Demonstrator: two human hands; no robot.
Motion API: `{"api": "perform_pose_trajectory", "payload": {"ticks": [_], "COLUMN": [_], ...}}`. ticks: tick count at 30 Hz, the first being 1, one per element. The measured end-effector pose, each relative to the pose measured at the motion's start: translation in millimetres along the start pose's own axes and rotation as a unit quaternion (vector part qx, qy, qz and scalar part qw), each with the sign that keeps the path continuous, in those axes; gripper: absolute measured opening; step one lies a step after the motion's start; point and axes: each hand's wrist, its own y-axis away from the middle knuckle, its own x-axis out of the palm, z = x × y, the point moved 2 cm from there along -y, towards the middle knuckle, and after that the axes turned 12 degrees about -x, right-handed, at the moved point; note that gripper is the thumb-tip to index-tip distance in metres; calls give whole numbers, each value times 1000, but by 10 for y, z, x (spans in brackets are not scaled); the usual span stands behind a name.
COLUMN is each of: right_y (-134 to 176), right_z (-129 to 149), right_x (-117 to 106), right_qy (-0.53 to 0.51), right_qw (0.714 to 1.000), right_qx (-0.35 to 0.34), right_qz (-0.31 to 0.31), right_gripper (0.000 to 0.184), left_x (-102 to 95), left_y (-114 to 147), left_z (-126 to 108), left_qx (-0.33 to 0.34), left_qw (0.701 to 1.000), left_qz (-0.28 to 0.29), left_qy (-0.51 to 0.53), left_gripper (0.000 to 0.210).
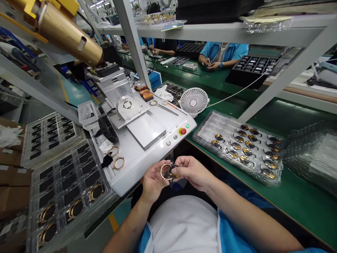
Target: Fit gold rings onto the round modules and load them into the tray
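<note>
My left hand (153, 178) pinches a gold-coloured ring (161, 172), like a watch case frame, by its edge. In my right hand (194, 172), thumb and fingers grip a round black disc (173, 170) with a gold-coloured part on it. The disc is held right against the ring, partly overlapping it; I cannot tell whether it is seated inside. Both hands are in front of my body, near the edge of the white machine (142, 163). Two similar gold rings (119, 163) lie on the machine's top at left.
A clear tray (204, 133) of several black discs lies on the green bench at right, beside stacked clear trays (313, 154). At left, another tray (59, 191) bears framed discs. The machine carries a red button (183, 131) and a metal fixture (127, 107). A white fan (193, 101) stands behind.
</note>
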Motion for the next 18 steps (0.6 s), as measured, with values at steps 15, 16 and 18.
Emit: {"api": "perform_pose_trajectory", "payload": {"ticks": [15, 16, 18], "right_y": [27, 23, 20], "right_z": [9, 1, -13], "right_x": [206, 207, 206], "right_qy": [156, 151, 141], "right_qw": [983, 984, 986], "right_qx": [-90, -88, -82], "right_qz": [-27, -24, -20], "right_gripper": [31, 32, 34], "left_x": [-35, -33, -30], "left_y": [46, 48, 50], "left_z": [10, 4, -5], "left_qx": [36, 34, 35], "left_qw": [996, 996, 996], "left_qz": [3, 0, -2], "left_qy": [-80, -81, -79], "left_gripper": [61, 61, 61]}}
